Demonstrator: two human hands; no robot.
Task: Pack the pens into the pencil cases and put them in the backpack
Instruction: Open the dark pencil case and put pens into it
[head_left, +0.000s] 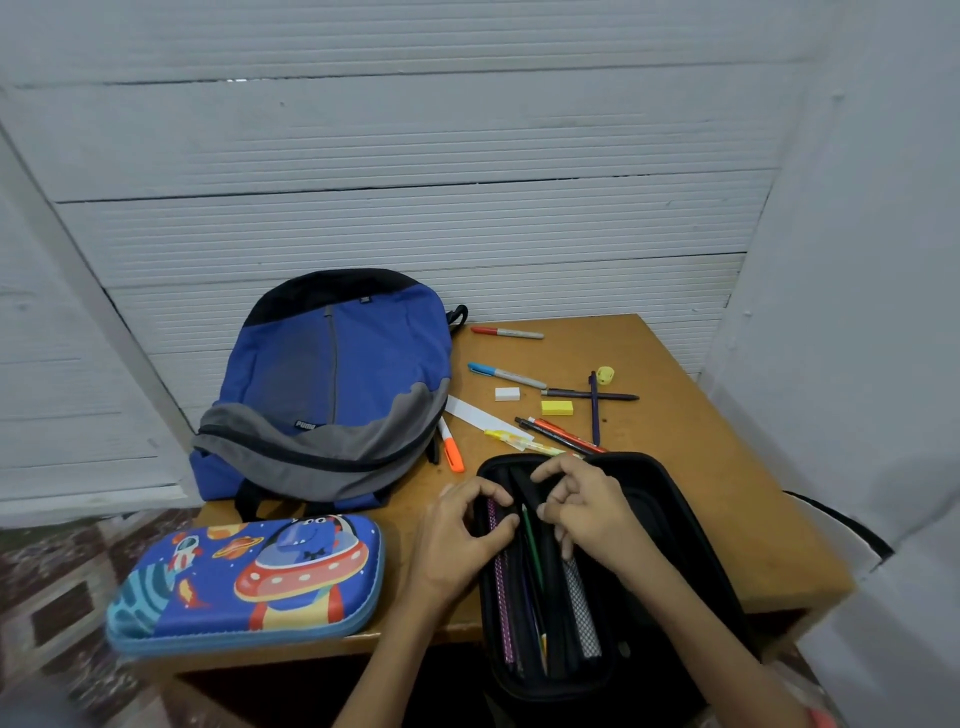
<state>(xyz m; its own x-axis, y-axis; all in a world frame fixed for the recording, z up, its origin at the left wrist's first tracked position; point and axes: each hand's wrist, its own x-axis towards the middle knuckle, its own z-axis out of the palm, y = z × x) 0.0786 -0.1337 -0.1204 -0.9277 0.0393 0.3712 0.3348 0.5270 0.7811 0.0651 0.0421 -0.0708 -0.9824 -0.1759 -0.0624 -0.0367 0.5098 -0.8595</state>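
Note:
An open black pencil case (670, 525) lies at the table's front right, with several pens and pencils (535, 587) standing in its left half. Over that half, my left hand (467, 535) pinches a purple patterned pen at its top end. Beside it, my right hand (587, 509) has its fingers curled round a black strap or pen inside the case. A blue cartoon pencil case (249, 582) lies zipped shut at the front left. The blue and grey backpack (332, 384) lies flat at the back left.
Loose on the wooden table (737, 499) behind the black case lie a red marker (506, 332), a blue marker (506, 375), an orange highlighter (451, 451), dark pens (595, 405), a white eraser (507, 394), a yellow eraser (557, 408) and a yellow sharpener (605, 374). White walls close in behind and right.

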